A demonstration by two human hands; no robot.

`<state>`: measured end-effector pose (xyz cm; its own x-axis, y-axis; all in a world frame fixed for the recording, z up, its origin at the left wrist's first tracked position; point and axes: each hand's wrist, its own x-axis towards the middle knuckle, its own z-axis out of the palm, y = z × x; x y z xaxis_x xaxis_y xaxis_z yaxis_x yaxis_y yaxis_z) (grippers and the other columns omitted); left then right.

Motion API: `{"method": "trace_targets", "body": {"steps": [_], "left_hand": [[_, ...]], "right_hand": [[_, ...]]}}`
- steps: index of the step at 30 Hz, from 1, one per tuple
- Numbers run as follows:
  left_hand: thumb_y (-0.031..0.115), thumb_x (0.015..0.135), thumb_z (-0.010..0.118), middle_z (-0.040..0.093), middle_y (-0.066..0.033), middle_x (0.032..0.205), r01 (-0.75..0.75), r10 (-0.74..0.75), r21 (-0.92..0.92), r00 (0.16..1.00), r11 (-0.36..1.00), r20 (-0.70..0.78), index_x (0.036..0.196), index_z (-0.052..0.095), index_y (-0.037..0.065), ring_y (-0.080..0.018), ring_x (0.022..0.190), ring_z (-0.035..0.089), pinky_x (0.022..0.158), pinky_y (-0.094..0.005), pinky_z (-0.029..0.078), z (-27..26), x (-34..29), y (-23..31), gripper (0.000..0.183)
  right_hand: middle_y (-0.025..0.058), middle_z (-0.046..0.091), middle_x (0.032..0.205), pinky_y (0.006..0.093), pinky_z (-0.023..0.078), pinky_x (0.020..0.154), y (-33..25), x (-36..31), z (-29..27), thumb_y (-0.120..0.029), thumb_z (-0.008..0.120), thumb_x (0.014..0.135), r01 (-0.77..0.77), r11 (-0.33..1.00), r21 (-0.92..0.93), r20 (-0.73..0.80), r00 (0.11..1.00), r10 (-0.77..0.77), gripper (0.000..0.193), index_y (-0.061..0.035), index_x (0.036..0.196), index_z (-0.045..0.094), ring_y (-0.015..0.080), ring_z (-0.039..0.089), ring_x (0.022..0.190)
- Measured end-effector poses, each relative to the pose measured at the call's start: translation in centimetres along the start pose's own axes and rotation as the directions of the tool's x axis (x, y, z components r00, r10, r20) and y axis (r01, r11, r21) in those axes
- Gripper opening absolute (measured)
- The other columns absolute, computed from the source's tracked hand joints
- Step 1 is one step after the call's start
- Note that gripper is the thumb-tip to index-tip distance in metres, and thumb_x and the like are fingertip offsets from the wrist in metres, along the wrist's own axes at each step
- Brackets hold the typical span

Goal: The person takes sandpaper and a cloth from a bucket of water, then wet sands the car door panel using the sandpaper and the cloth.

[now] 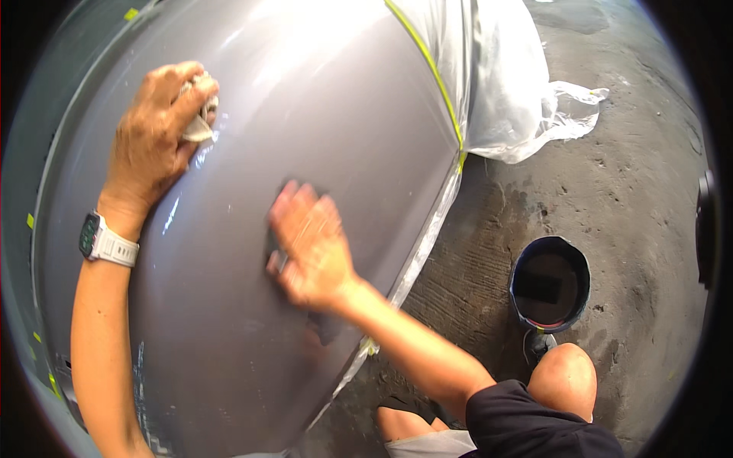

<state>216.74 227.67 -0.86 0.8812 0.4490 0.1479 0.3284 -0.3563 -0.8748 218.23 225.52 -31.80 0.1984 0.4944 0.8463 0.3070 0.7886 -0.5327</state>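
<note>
My left hand (156,133), with a white-strapped watch (107,238) at its wrist, is closed round a crumpled pale cloth (200,126) against the grey car body panel (229,366). Further right, my right hand (311,244) presses on the same panel, slightly blurred, its fingers stretched forward. Beneath it a dark piece, seemingly sandpaper (314,188), shows past the fingertips and beside the thumb. Most of that piece is hidden under the palm. Wet streaks gleam on the panel near my left hand.
Yellow-green tape (431,65) and clear plastic sheeting (504,84) run along the panel's right edge. On the rough grey floor (641,206) a dark bucket (550,284) holds liquid with a dark rectangular shape in it. My knees are near the bucket and the panel's lower edge.
</note>
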Motion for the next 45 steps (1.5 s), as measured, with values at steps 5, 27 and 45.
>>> {"method": "trace_targets", "body": {"steps": [5, 27, 45], "left_hand": [[0.013, 0.087, 0.074, 0.063, -0.0044, 0.128, -0.024, 0.026, 0.041, 0.999, 0.999, -0.034, 0.118, 0.066, 0.013, -0.0288, 0.119, 0.06, 0.096, -0.0414, 0.055, 0.0, -0.1, -0.6, 0.033], [0.015, 0.084, 0.076, 0.064, -0.0017, 0.124, -0.001, 0.003, 0.061, 0.999, 0.998, -0.032, 0.113, 0.068, 0.016, -0.0272, 0.117, 0.061, 0.097, -0.0401, 0.056, -0.6, 0.8, 0.2, 0.03], [0.014, 0.085, 0.076, 0.064, -0.0021, 0.125, 0.019, -0.018, 0.042, 0.999, 0.999, -0.027, 0.116, 0.068, 0.015, -0.0271, 0.118, 0.061, 0.096, -0.04, 0.056, -0.4, 0.6, 0.2, 0.032]], "right_hand": [[0.0249, 0.014, 0.168, 0.0522, 0.007, 0.126, 7.8, 6.0, -3.5, -0.025, 0.041, 0.106, -0.54, 0.836, 0.096, -0.106, 0.83, 0.548, 0.065, 0.0007, 0.161, 0.018, 0.0405, 0.011, 0.157], [0.0233, 0.033, 0.163, 0.0515, 0.01, 0.127, -6.6, -4.0, -1.2, -0.019, 0.051, 0.084, -0.054, 0.958, 0.281, -0.139, 0.986, 0.096, 0.077, 0.0019, 0.156, 0.035, 0.0368, 0.026, 0.155], [0.02, 0.038, 0.161, 0.051, 0.015, 0.126, -6.2, -5.4, -1.9, -0.018, 0.053, 0.077, -0.076, 0.953, 0.295, 0.035, 0.997, 0.069, 0.08, 0.0008, 0.153, 0.041, 0.0344, 0.029, 0.154]]}}
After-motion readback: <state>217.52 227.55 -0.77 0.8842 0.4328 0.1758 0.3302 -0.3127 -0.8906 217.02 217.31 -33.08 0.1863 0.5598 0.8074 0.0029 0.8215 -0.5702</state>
